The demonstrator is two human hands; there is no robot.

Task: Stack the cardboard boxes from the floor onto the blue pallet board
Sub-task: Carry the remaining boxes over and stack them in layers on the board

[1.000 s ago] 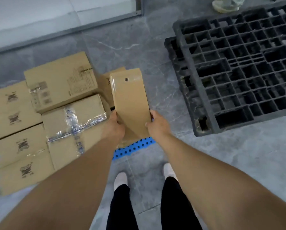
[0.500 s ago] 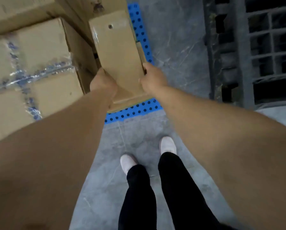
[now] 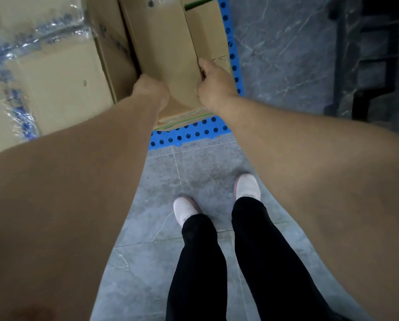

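Because the narrow box must slot between neighbours, we clamp it w/ left hand and right hand gripping opposite sides, at 12 o'clock over the blue pallet board, beside the taped boxes at 10.

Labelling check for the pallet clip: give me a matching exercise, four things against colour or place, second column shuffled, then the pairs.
Column one:
1. narrow cardboard box
2. pallet board
3. taped box
4. shoes

Column two:
A. wrapped in clear tape with blue print, left of the held box
B. white, on the grey floor tiles
C. blue with round holes, under the boxes
D. held between the left hand and the right hand

Pairs: 1-D, 2-C, 3-A, 4-B
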